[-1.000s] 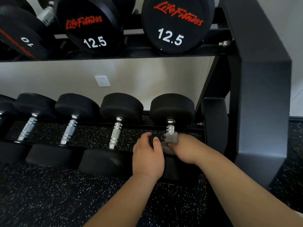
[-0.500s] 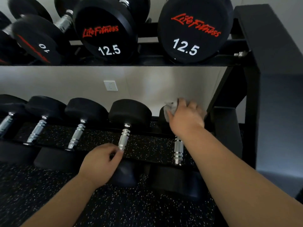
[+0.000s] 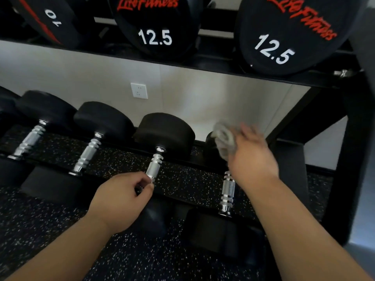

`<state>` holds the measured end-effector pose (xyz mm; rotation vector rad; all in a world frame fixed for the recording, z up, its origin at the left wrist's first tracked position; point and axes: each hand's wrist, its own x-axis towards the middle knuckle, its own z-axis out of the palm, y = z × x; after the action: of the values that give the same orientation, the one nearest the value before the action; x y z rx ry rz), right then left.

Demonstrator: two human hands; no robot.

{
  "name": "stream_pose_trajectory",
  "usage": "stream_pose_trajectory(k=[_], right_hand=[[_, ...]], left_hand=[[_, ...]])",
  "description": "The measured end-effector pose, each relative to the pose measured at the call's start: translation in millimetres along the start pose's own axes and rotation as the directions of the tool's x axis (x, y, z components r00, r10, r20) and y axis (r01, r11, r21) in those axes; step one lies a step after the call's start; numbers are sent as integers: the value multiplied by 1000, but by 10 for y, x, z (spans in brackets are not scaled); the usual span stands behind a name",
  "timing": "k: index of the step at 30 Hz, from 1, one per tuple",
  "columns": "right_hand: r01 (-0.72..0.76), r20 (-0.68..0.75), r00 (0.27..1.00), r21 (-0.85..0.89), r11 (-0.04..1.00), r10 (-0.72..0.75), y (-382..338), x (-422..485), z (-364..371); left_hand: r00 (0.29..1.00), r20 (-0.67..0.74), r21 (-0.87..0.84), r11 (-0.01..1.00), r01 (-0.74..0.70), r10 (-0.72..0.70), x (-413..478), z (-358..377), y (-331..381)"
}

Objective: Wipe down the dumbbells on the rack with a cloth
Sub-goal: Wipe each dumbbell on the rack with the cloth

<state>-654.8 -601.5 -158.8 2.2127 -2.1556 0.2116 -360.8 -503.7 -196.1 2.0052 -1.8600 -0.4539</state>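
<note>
Right hand (image 3: pixel 250 157) clutches cloth (image 3: pixel 224 139) against far dumbbell head (image 3: pixel 211 147); left hand (image 3: pixel 121 199) pinches neighbouring handle (image 3: pixel 154 167) — blurred swipe risks cloth slipping, patches missed.

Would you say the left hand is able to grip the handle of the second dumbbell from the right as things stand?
Probably yes: the left hand already has its fingers at the lower end of that chrome handle, with nothing between them.
</note>
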Motion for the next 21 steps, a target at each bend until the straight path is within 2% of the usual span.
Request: stream_pose_trajectory(k=[2,4,5,6,7,9,10,12,16,19,21], right_hand=[[-152,32,988,151,977,149,135,-5,11],[-344,5,927,401,849,374,123,81,26],[-380,-24,895,485,788,446,144,175,39],[-382,-63,889,444,811,454,153,260,40],[-338,-86,915,371,865,395,129,294,10],[-154,-134,975,180,972,179,79,177,76],[-72,-145,985,132,989,91,61,63,152],[-29,-129,990,153,988,49,83,-124,231],[52,-205,976,-128,990,-78,99,109,286],[50,-94,994,-130,990,-62,-205,430,58],[137,89,989,-269,953,-117,-496,519,-4]], left_hand=[[1000,-11,-5,1000,4,-4,5,-2,4],[1000,-13,-6,1000,3,-3,6,0,4],[1000,-17,-9,1000,2,-3,5,3,2],[1000,-21,-12,1000,2,-3,5,10,-8],[1000,-24,-16,1000,4,-5,8,14,-14],[1000,-27,-22,1000,10,-11,16,20,-26],[1000,-26,-24,1000,13,-14,19,22,-30],[1000,-26,-35,999,13,-14,17,30,-24],[999,-32,-47,999,13,-15,4,22,7],[999,-50,-52,999,9,-12,-2,16,-14],[998,-60,-61,998,13,-17,-10,27,-25]])
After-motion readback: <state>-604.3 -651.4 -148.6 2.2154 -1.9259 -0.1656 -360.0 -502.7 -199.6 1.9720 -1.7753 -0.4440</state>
